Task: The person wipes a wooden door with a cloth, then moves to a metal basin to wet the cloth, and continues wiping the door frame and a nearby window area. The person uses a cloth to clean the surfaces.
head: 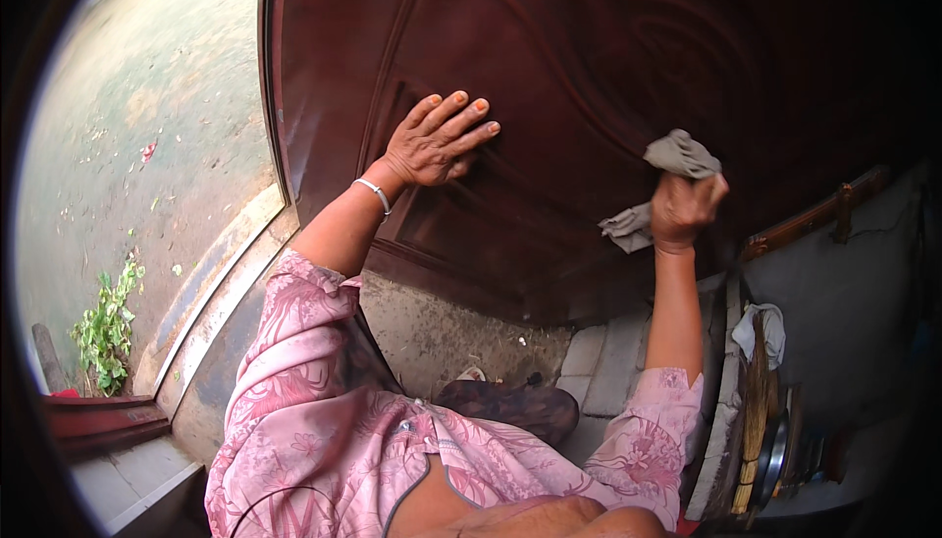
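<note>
A dark red door [515, 59] with raised, curved moulding fills the upper middle of the head view. My left hand [438, 137] is spread against its panel, fingers apart and holding nothing. A pale bangle [374, 198] circles that wrist. Farther right, my right hand [684, 210] is closed around a grey cloth [683, 154] at the door's face. Part of the cloth sticks out above the fist, and another end hangs out on its left side. Whether the cloth presses on the door there is hard to tell.
Left of the door edge lies outdoor ground with a leafy plant [110, 328] beyond a threshold [221, 310]. Grey blocks [611, 361] stand at the lower right. Beside them are a straw broom [752, 420], a white cloth [762, 332] and a metal pan [773, 457].
</note>
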Demonstrator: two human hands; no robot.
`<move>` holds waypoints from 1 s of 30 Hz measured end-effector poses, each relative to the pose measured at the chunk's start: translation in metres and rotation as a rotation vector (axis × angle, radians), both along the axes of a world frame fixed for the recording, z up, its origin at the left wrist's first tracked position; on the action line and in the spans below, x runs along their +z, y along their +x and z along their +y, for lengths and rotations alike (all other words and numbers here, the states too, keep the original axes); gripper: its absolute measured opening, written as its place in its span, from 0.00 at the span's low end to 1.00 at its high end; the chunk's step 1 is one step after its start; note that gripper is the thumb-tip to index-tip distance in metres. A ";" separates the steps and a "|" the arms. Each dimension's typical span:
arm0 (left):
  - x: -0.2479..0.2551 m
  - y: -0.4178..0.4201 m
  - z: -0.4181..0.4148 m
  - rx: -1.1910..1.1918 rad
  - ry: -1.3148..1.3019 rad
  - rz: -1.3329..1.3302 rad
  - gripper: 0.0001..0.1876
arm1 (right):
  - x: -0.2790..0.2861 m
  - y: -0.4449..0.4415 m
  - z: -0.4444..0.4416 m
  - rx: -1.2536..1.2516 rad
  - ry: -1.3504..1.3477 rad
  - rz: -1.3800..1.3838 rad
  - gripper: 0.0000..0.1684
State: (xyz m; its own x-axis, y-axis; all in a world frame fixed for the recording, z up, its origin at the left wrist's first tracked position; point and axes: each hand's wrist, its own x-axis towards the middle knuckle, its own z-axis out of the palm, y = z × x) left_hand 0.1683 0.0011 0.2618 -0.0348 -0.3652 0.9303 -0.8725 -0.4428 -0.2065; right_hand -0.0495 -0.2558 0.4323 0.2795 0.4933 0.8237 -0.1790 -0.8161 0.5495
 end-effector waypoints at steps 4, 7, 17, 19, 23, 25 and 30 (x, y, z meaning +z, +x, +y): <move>-0.001 -0.001 0.001 0.021 0.013 0.013 0.32 | -0.003 -0.026 -0.033 -0.076 0.077 -0.149 0.06; -0.001 -0.001 -0.001 0.008 -0.027 -0.010 0.33 | 0.002 -0.020 -0.030 -0.097 0.213 -0.246 0.03; -0.005 0.001 -0.007 0.001 -0.062 -0.019 0.31 | -0.026 0.109 0.120 0.196 0.246 -0.084 0.03; -0.009 0.004 -0.011 -0.013 -0.068 -0.009 0.31 | -0.032 0.101 0.118 0.202 0.083 0.051 0.03; -0.008 0.006 -0.004 0.007 -0.043 -0.012 0.31 | -0.054 0.055 0.056 0.278 -0.089 0.154 0.03; -0.004 0.002 -0.006 0.007 -0.060 -0.009 0.31 | -0.060 0.019 -0.006 0.208 -0.013 0.146 0.12; -0.006 0.001 -0.008 0.007 -0.044 -0.023 0.33 | -0.064 -0.049 -0.076 -0.164 0.279 -0.305 0.10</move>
State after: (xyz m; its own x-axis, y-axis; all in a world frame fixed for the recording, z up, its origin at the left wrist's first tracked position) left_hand 0.1696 -0.0073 0.2561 -0.0540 -0.3242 0.9445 -0.8648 -0.4576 -0.2065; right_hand -0.0986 -0.3313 0.3686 0.0597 0.2102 0.9758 -0.4385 -0.8727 0.2148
